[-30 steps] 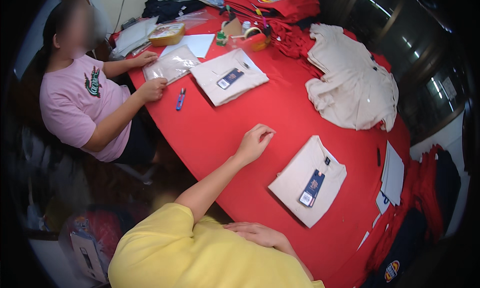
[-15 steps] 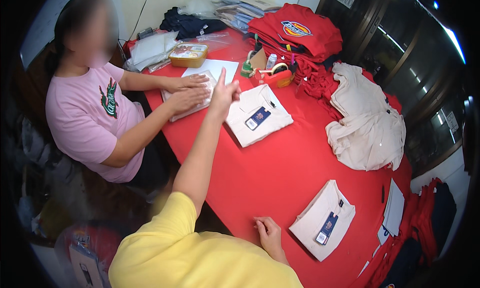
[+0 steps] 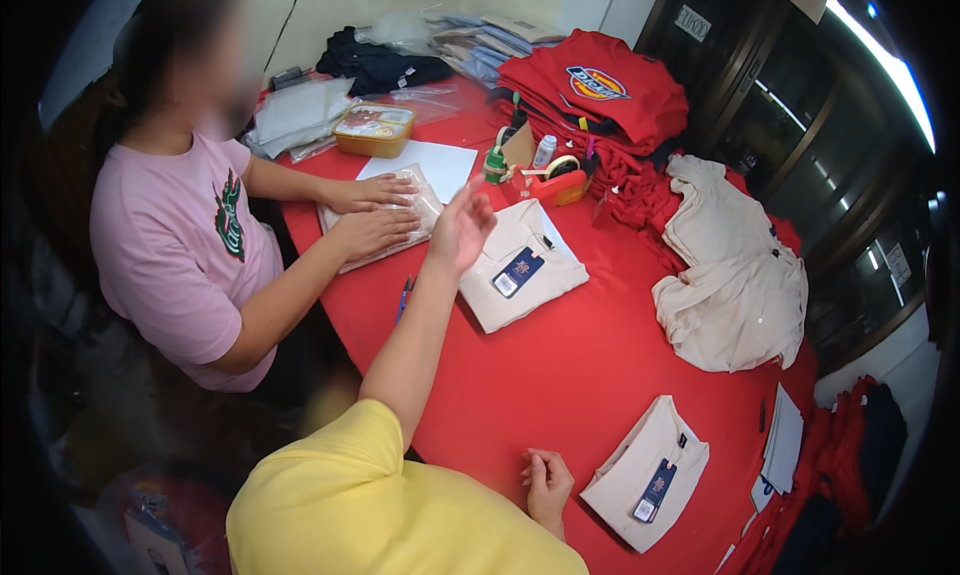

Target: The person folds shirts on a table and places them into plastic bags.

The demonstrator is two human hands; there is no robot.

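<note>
My left hand [image 3: 463, 228] is raised over the table with empty, loosely extended fingers. It is nearest to a folded cream shirt [image 3: 510, 310] with a dark blue hang tag [image 3: 519, 273]. My right hand [image 3: 548, 487] rests at the table's near side, its fingers curled in with nothing visible in them. Just right of it lies a second folded cream shirt [image 3: 625, 510], also with a dark blue tag [image 3: 655, 490]. Across the corner, a person in a pink shirt [image 3: 165, 235] presses both hands [image 3: 375, 220] flat on a folded garment in clear plastic [image 3: 425, 200].
The table has a red cover [image 3: 480, 395]. At the back are a yellow tub [image 3: 373, 140], a tape dispenser [image 3: 560, 187], stacked red shirts [image 3: 570, 80] and plastic bags [image 3: 295, 115]. Loose cream shirts [image 3: 735, 295] lie at the right. A blue pen [image 3: 404, 297] is near my left forearm.
My left hand has gone from a pointing finger to loosely extended fingers and dropped a little. My right hand stays by the near shirt. The view has tilted slightly.
</note>
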